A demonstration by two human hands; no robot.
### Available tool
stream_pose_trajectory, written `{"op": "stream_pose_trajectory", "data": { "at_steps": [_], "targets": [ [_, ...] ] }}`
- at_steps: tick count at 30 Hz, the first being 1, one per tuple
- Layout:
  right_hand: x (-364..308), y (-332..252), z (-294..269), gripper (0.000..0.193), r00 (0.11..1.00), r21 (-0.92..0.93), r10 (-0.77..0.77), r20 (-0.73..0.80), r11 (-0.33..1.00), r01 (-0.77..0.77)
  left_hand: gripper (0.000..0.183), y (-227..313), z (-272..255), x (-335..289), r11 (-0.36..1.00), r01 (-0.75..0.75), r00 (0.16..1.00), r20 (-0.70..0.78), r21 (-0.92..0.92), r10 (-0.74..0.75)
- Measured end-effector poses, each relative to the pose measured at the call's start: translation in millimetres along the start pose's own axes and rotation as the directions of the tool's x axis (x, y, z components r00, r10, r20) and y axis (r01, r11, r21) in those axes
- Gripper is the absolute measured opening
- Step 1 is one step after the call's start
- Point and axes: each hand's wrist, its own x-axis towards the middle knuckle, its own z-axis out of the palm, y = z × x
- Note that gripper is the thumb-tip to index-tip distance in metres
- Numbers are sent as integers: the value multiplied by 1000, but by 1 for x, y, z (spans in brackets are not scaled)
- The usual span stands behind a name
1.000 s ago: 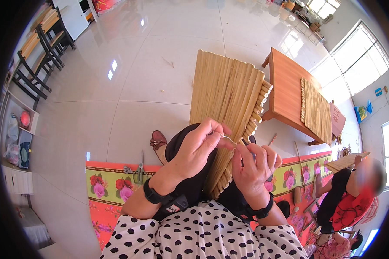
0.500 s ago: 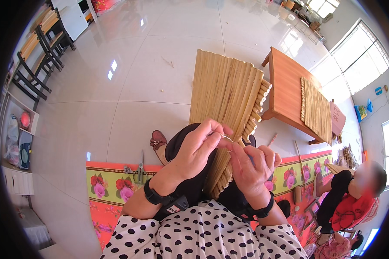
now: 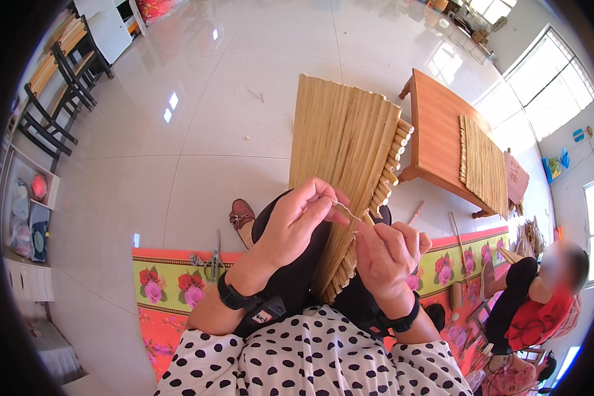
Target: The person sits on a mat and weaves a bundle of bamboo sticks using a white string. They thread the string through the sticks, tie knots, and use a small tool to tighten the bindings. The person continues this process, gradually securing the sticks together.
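Straw-yellow sticks (image 3: 342,135) lie under the fingers (image 3: 317,187), a black-dotted white top (image 3: 303,360) behind them, an orange-brown table (image 3: 435,122) to their right.

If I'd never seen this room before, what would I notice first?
Probably the big mat of pale sticks in the middle, with the left hand and right hand pinching a string over it. Then the bright flowered cloth on the floor, and the brown table to the right with another stick mat.

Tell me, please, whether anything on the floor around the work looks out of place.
Yes: a thin brownish twig-like scrap lies on the glossy pale tiled floor, left of the tan wooden-stick mat, looking like stray debris apart from the work.
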Motion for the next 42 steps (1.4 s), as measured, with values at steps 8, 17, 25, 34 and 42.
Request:
{"op": "stream_pose_trajectory", "data": {
  "at_steps": [8,17,25,34,42],
  "targets": [
    [1,0,-3,20,997,57,-12,74,998,8,13,-10,-1,15,719,235,968,90,-654,-234],
    [6,9,-2,21,983,274,-34,179,962,-17,12,-23,13,39,786,218,933,-112,-578,-341],
    [9,10,-6,21,977,304,-42,207,953,-24,12,-22,18,41,791,209,934,-123,-575,-336],
    [-7,18,-19,25,983,293,-181,41,942,162,14,-4,-8,10,899,121,989,-28,-422,-146],
    [-8,14,-17,31,999,110,47,-27,993,-44,12,9,-17,-15,980,155,984,-106,128,-142]
  ]
}}
